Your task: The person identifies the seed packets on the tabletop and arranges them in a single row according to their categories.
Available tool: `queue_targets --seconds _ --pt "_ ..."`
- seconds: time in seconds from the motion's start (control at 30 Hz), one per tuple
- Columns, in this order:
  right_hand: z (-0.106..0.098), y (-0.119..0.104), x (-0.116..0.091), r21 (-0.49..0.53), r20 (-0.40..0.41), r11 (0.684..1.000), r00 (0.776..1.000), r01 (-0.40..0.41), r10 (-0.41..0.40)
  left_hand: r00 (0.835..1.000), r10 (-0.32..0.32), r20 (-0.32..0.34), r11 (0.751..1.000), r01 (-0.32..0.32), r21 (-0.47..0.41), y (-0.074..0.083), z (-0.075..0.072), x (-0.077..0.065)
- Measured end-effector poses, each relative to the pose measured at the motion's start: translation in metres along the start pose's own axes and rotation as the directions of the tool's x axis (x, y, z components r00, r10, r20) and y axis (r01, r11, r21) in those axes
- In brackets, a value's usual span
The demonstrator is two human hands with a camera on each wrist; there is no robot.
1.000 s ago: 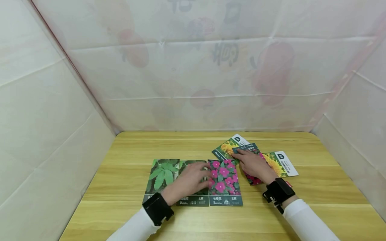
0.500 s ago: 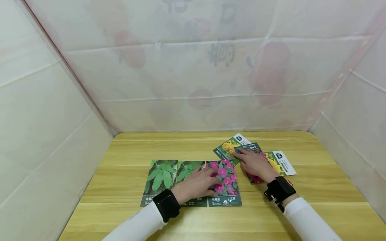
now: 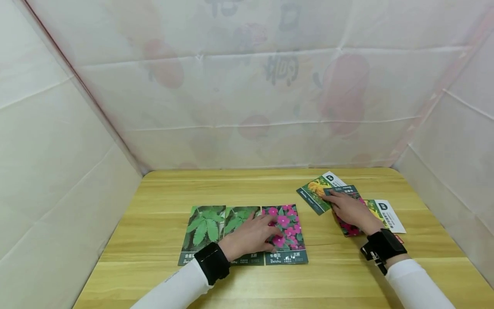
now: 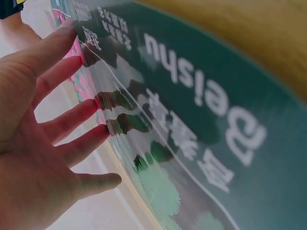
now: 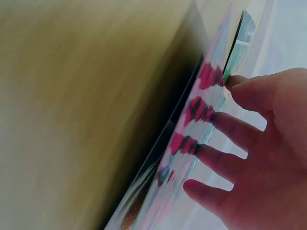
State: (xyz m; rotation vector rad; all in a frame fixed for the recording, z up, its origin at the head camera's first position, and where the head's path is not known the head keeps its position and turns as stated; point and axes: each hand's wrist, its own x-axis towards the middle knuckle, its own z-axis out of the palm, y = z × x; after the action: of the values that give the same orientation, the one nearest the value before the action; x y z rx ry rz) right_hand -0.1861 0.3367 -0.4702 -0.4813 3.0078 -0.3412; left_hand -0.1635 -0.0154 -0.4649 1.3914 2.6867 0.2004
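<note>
My left hand (image 3: 252,235), fingers spread, rests over the middle mimosa seed packet (image 3: 234,216), its fingertips reaching onto a pink periwinkle packet (image 3: 290,231). To its left lies another mimosa packet (image 3: 205,227); the three sit side by side. In the left wrist view its fingers (image 4: 72,120) meet the glossy packet face. Farther right, my right hand (image 3: 352,211) presses its fingertips on a second periwinkle packet (image 3: 347,229), which is turned at an angle. That packet overlaps a yellow marigold packet (image 3: 314,195) behind and another marigold packet (image 3: 389,216) to the right, partly hidden.
The packets lie on a yellow wood-grain table (image 3: 154,283). Pale printed cloth (image 3: 231,146) rises at the table's back edge, with more cloth walls at the left and right.
My right hand has slid rightward, and the periwinkle packet with both marigold packets has shifted right along with it. My left hand has moved right onto the periwinkle packet's left part.
</note>
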Motion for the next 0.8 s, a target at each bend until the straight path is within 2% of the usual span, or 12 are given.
queue_targets --seconds 0.23,0.4,0.53,0.67,0.73,0.8 --pt "-0.003 0.016 -0.014 0.011 -0.011 1.0 1.0 0.01 -0.01 1.0 -0.024 0.006 0.999 0.024 -0.029 0.002 -0.002 -0.001" --pt "-0.007 0.017 -0.019 0.045 -0.108 0.999 0.994 -0.01 0.014 0.999 -0.036 0.01 0.998 0.036 -0.053 0.004 -0.004 -0.002" --pt "-0.015 0.023 -0.025 0.078 -0.189 0.994 0.978 -0.076 0.09 0.999 -0.04 0.02 0.998 0.041 -0.04 0.007 -0.007 -0.001" --pt "-0.019 0.03 -0.035 0.083 -0.264 0.98 0.944 -0.182 0.197 0.999 -0.03 0.019 1.0 0.03 -0.004 0.009 -0.008 -0.001" --pt "-0.019 0.033 -0.042 0.077 -0.274 0.971 0.931 -0.226 0.239 1.0 -0.016 0.004 1.0 0.016 0.002 0.009 -0.007 -0.002" --pt "-0.018 0.036 -0.048 0.067 -0.246 0.959 0.927 -0.275 0.283 1.0 0.006 -0.027 1.0 -0.006 -0.002 0.008 -0.006 -0.003"
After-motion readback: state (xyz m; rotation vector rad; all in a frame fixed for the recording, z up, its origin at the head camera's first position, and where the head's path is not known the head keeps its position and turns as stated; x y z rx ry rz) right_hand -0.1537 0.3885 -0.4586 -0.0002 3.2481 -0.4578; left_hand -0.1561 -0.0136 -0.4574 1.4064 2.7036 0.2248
